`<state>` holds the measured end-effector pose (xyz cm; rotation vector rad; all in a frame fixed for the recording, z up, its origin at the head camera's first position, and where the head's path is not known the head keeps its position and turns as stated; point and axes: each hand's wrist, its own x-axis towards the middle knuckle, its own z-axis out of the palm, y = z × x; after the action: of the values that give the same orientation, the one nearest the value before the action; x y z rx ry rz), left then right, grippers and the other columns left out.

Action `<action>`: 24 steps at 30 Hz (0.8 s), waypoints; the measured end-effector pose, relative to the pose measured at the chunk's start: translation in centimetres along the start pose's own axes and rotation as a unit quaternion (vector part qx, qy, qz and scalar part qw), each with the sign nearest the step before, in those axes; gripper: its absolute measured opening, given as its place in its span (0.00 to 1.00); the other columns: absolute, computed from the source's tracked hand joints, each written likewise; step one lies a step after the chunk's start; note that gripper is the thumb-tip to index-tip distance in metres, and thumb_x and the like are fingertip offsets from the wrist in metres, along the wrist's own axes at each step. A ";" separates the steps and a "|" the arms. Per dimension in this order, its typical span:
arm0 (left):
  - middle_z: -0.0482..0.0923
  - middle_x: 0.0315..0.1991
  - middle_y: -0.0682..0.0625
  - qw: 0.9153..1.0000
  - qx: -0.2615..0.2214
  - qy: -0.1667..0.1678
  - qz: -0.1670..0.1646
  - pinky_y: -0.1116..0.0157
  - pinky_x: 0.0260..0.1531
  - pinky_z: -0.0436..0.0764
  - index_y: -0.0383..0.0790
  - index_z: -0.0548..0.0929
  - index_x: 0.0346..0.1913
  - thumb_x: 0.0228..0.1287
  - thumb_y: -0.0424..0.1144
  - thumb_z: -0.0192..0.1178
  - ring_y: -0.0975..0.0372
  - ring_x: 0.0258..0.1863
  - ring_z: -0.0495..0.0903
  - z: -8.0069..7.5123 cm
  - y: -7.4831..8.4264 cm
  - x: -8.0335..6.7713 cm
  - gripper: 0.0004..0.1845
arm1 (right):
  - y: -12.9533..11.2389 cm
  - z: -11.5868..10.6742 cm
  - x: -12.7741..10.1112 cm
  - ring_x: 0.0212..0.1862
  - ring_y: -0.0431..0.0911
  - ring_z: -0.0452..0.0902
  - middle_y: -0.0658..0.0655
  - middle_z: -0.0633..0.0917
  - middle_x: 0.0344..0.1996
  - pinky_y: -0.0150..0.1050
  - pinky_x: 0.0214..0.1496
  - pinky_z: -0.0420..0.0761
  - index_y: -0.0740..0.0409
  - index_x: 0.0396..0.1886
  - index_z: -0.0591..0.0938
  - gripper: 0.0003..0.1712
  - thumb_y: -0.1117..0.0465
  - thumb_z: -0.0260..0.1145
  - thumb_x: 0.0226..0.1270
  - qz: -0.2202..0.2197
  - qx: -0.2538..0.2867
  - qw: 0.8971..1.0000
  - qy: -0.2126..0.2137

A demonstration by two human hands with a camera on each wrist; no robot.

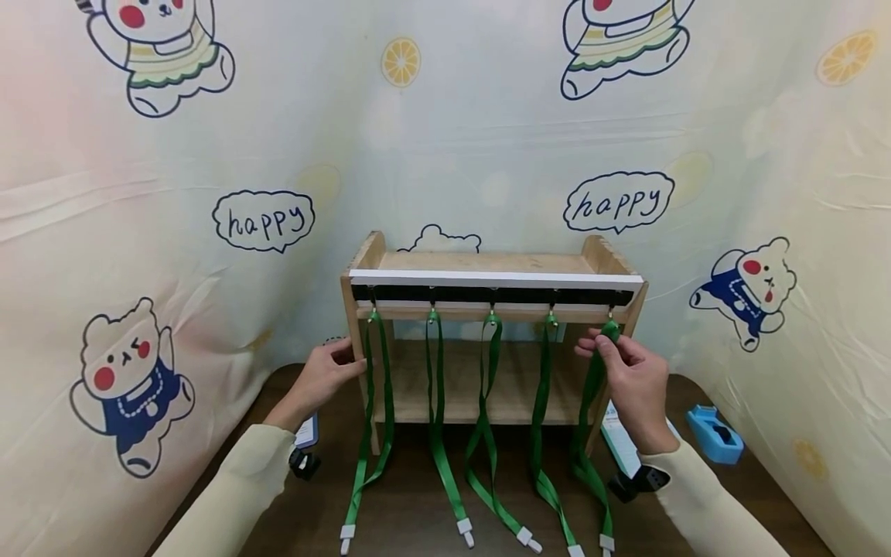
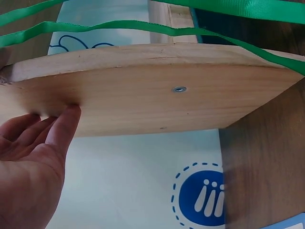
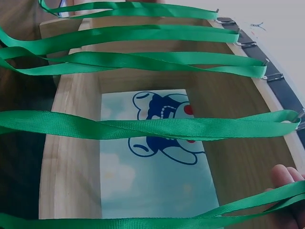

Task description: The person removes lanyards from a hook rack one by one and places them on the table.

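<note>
At R of rack (image 1: pixel 487 263), R hand (image 1: pixel 636 381) grip pinches grn lanyard (image 1: pixel 592 381); L hand (image 1: pixel 322 379) grip apart, touching rack.

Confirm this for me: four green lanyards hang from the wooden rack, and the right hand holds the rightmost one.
Wrong count: five green lanyards hang from the wooden rack, as the head view shows. The right hand does hold the rightmost one.
</note>
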<state>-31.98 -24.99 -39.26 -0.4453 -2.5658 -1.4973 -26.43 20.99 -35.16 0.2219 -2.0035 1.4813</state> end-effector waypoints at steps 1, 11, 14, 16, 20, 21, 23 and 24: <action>0.83 0.55 0.40 1.000 0.000 0.001 -0.001 0.65 0.48 0.80 0.40 0.77 0.68 0.69 0.43 0.64 0.56 0.50 0.80 0.0 0.0 0.0 0.26 | 0.1 0.0 0.0 0.40 0.34 0.89 0.55 0.91 0.47 0.33 0.32 0.80 0.64 0.47 0.87 0.20 0.51 0.60 0.77 0.000 0.001 1.000 -0.001; 0.84 0.53 0.40 1.000 -0.001 -0.001 -0.006 0.64 0.47 0.80 0.40 0.80 0.64 0.69 0.42 0.64 0.58 0.48 0.80 -0.1 0.1 -0.1 0.22 | 0.0 -0.4 0.2 0.41 0.37 0.90 0.58 0.92 0.44 0.24 0.54 0.79 0.62 0.52 0.86 0.19 0.53 0.59 0.78 -0.017 0.024 1.000 -0.009; 0.84 0.52 0.40 1.000 -0.002 -0.002 -0.005 0.63 0.47 0.80 0.40 0.81 0.62 0.68 0.42 0.64 0.57 0.47 0.80 -0.1 0.3 0.0 0.21 | -0.3 -0.7 0.1 0.41 0.37 0.90 0.54 0.92 0.43 0.24 0.55 0.79 0.62 0.53 0.86 0.19 0.53 0.59 0.78 -0.012 0.031 0.999 -0.007; 0.84 0.51 0.40 1.000 -0.002 -0.003 -0.002 0.63 0.47 0.80 0.40 0.81 0.61 0.68 0.43 0.65 0.57 0.47 0.80 -0.1 0.4 0.1 0.21 | -0.5 -0.8 0.0 0.41 0.37 0.90 0.52 0.92 0.42 0.24 0.55 0.79 0.63 0.53 0.85 0.19 0.53 0.59 0.78 -0.010 0.034 0.999 -0.003; 0.84 0.51 0.41 1.000 -0.001 0.000 0.000 0.64 0.46 0.80 0.40 0.81 0.61 0.68 0.42 0.64 0.57 0.47 0.80 -0.1 0.4 0.3 0.21 | -0.7 -1.1 -0.1 0.41 0.37 0.90 0.50 0.92 0.42 0.24 0.55 0.79 0.63 0.53 0.85 0.19 0.54 0.59 0.78 -0.014 0.032 0.999 0.005; 0.84 0.51 0.41 1.000 0.002 0.002 -0.001 0.64 0.46 0.80 0.40 0.81 0.62 0.68 0.42 0.64 0.58 0.47 0.80 0.0 0.4 0.3 0.21 | -0.7 -1.2 -0.2 0.41 0.37 0.90 0.49 0.92 0.41 0.24 0.55 0.79 0.63 0.53 0.86 0.19 0.54 0.59 0.78 -0.017 0.031 0.999 0.005; 0.84 0.52 0.40 1.000 0.003 0.002 -0.002 0.65 0.46 0.80 0.40 0.81 0.62 0.69 0.42 0.64 0.58 0.47 0.80 0.0 0.3 0.2 0.21 | -0.7 -1.3 -0.2 0.41 0.36 0.90 0.48 0.92 0.41 0.24 0.55 0.79 0.63 0.53 0.86 0.18 0.54 0.59 0.78 -0.020 0.026 0.999 0.002; 0.83 0.52 0.40 1.000 0.003 0.003 -0.003 0.65 0.46 0.80 0.40 0.81 0.62 0.69 0.42 0.64 0.58 0.47 0.80 0.0 0.2 0.2 0.21 | -0.7 -1.4 -0.2 0.40 0.36 0.90 0.47 0.92 0.41 0.24 0.54 0.79 0.63 0.52 0.86 0.18 0.54 0.59 0.78 -0.021 0.025 0.999 0.001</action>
<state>-32.12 -24.81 -39.04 -0.4332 -2.5677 -1.4908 -25.40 21.98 -34.47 0.2817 -1.9493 1.5060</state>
